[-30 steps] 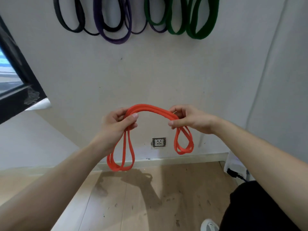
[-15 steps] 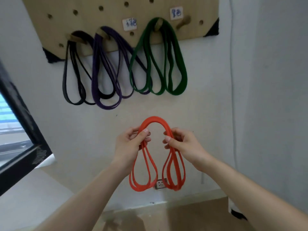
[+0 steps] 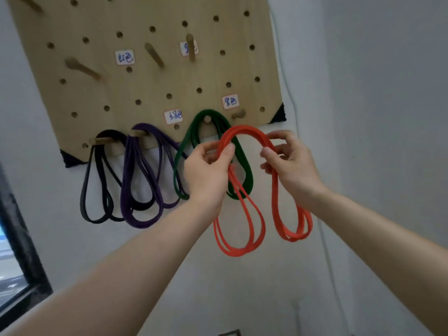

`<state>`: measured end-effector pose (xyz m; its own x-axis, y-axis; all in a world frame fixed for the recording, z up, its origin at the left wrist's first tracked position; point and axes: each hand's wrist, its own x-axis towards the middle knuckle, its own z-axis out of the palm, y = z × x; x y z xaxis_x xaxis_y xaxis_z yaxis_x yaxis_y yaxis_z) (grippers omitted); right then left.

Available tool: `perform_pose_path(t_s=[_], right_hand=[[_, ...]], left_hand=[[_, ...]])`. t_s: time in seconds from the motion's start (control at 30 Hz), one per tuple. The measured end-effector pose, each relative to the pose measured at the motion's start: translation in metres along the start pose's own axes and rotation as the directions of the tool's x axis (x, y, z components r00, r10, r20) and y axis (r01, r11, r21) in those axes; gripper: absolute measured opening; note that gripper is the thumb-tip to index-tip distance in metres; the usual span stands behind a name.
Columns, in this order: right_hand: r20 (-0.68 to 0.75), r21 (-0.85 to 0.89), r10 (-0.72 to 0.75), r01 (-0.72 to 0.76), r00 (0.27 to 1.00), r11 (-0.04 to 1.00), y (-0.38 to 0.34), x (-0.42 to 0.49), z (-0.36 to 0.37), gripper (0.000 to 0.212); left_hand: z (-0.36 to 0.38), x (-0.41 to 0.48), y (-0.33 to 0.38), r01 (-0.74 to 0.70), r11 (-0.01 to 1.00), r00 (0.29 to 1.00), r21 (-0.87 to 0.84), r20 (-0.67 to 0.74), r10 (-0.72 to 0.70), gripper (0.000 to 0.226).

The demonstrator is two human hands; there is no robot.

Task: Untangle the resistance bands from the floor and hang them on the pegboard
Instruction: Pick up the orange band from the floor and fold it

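We held the orange band up at the pegboard's lower-right corner. It was flat, thin and bright orange, folded into several strands and arched btwn both hands, w/ a looped bundle hanging below each. L hand had thumb and fingers clamped on the arch's left side; R hand pinched the right side, thumb against curled fingers. The crest pointed up and the hanging loops' long axis ran vertical. Around it, L to R: dark window frame, then black band, purple band and green band hung along the board's bottom row. The green one was partly hidden behind our L hand and the orange arch. A bare peg sat just above the crest.
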<state>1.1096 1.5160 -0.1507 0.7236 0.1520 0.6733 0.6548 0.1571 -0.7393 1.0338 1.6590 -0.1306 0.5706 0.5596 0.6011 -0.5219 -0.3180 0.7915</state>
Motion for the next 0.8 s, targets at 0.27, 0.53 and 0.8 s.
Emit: perform_pose_path(t_s=[0.27, 0.53, 0.8], right_hand=[[-0.061, -0.047, -0.152, 0.149, 0.987, 0.988, -0.018, 0.074, 0.007, 0.022], [0.038, -0.198, -0.234, 0.237, 0.971, 0.951, 0.008, 0.120, 0.018, 0.025], [0.047, -0.168, -0.261, 0.265, 0.964, 0.949, 0.051, 0.140, 0.021, 0.021]], left_hand=[[0.043, 0.046, 0.018, -0.024, 0.998, 0.985, 0.066, -0.168, 0.035, 0.005], [0.068, 0.063, -0.025, -0.001, 0.946, 0.961, 0.325, -0.261, 0.091, 0.016], [0.084, 0.079, -0.047, -0.152, 0.894, 0.942, 0.421, -0.213, 0.260, 0.015]])
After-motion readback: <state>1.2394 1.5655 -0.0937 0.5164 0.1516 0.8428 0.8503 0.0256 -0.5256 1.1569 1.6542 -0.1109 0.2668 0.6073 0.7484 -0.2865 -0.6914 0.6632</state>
